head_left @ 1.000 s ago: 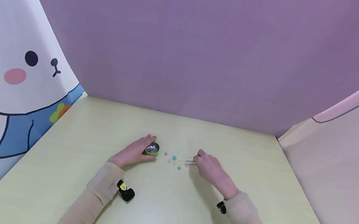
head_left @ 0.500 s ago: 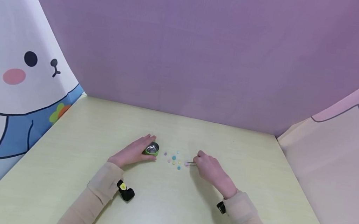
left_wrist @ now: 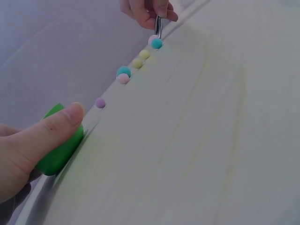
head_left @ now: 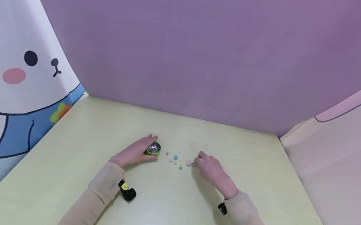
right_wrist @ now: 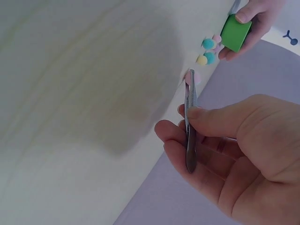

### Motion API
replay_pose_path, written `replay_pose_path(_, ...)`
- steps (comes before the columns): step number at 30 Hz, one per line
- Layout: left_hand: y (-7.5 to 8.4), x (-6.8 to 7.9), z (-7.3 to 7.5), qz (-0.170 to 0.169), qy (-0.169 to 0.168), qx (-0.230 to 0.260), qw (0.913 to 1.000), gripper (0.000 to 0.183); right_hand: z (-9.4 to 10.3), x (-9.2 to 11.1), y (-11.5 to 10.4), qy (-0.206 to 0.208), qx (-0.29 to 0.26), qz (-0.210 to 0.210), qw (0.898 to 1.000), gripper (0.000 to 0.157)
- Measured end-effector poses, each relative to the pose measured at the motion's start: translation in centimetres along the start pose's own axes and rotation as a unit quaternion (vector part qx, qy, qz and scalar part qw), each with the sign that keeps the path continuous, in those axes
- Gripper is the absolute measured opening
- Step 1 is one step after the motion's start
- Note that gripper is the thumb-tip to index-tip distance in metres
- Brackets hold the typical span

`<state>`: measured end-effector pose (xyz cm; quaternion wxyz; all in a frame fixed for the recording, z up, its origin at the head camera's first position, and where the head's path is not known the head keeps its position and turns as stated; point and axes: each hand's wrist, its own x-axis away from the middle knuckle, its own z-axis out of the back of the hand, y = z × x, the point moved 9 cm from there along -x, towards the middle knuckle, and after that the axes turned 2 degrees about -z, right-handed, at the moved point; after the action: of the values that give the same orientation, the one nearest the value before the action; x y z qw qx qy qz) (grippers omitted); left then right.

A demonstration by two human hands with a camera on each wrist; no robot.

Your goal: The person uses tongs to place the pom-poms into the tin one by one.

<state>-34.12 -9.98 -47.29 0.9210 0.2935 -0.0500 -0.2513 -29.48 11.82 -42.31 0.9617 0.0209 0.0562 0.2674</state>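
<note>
My left hand (head_left: 134, 152) holds a small round metal cup (head_left: 154, 148), fingers on the far side and thumb on the near side. Its green outer wall (left_wrist: 60, 157) shows under my thumb in the left wrist view; the silver inside faces up. My right hand (head_left: 212, 170) pinches a pair of metal tweezers (right_wrist: 191, 152) between thumb and fingers. At the tweezers' tips is a pink ball (right_wrist: 195, 78), resting on the table; the tips lie against it. Between cup and tweezers sit several small balls, among them teal (head_left: 176, 158), yellow (right_wrist: 201, 60) and purple (left_wrist: 100, 102) ones.
All of this stands on a pale wood-grain table (head_left: 160, 202). A purple backdrop (head_left: 185, 56) rises behind its far edge, with printed cloth panels at left and right. A black wrist camera (head_left: 127, 193) sits at my left cuff.
The tweezers' tips stood apart a second ago and have come together at the pink ball. My left hand and the cup have stayed in place.
</note>
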Motion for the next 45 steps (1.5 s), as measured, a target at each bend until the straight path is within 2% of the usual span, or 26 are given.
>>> replay_pose_path(14,0.0,0.3,0.1,0.006,-0.004,0.001,1.0000,0.092,0.7,-0.3,-0.2,0.024,0.002,0.006,1.000,0.017)
replay_pose_path(26,-0.1,0.3,0.0,0.010,-0.003,0.001,0.9999,0.093,1.8,-1.0,-0.6,0.060,-0.006,0.019,0.998,0.013)
replay_pose_path(34,-0.2,0.3,-0.1,0.010,-0.003,0.004,0.9999,0.093,1.7,-1.6,-0.8,0.059,-0.010,0.022,0.998,0.015)
replay_pose_path(45,-0.5,0.0,-0.2,0.003,-0.003,-0.001,1.0000,0.093,1.9,-2.5,-1.6,0.078,-0.010,0.038,0.996,0.015)
